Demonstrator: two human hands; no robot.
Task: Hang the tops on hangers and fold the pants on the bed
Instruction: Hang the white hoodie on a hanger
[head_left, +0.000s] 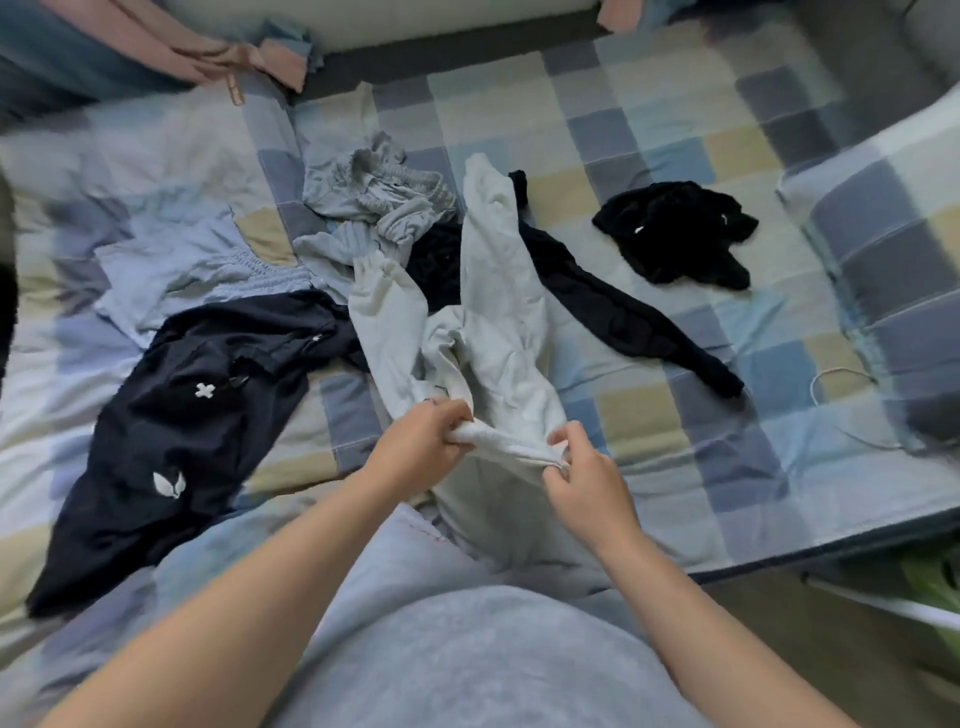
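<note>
Checked bed cover (675, 130): edges cut off by frame, corners blurred. Six loose garments on it, heaped at centre.

- One navy garment (171, 467), white marks, left; type unclear.
- One white garment (498, 322), centre, near edge hanging off bed; top or pants unclear.
- One light blue garment (197, 260), partly under navy.
- One long black garment (613, 312), partly hidden under white.
- One grey garment (374, 192), crumpled.
- One small black garment (675, 234), apart, right.
- One pink cloth (208, 47), cut off at top.

Two hands: left hand (421, 441) clenches white garment's ribbed edge; right hand (587, 478) pinches same edge.
</note>
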